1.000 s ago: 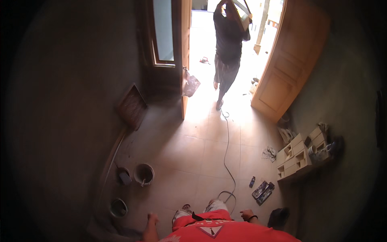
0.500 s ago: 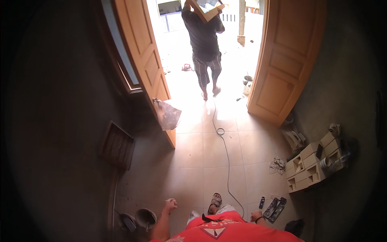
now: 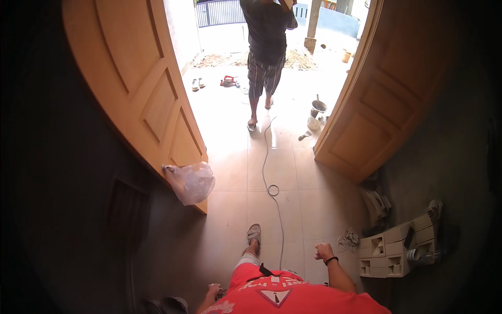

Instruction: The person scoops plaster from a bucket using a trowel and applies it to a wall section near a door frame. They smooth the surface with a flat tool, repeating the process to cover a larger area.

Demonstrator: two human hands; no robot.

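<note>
Two bare hands show in my feed, and of the pair the right hand (image 3: 323, 251) is the nearer to what lies on the tiled floor (image 3: 230, 225). From its fingers the grey cable (image 3: 277, 207) lies to the left; its long axis runs away from the wearer toward the open doorway, with one small loop partway along, and its near end goes out of my sight behind the red shirt (image 3: 293, 290). On the other side, just right of those fingers, a pale crumpled bundle (image 3: 349, 240) sits on the tiles (cloth or cord, I can't tell from here), and beyond it stand the stacked pale blocks (image 3: 389, 256).

I make out the right hand's fingers curled in toward the palm with nothing showing in them; whether they close fully, I can't tell. The left hand (image 3: 213, 290) sits low beside the shirt, partly cut off from me, farther from cable and bundle alike, and I can't read its fingers at all.

Ahead, a sandalled foot (image 3: 253, 235) is planted just left of the cable, and a co-worker (image 3: 265, 57) is beyond the doors, back toward me.
</note>
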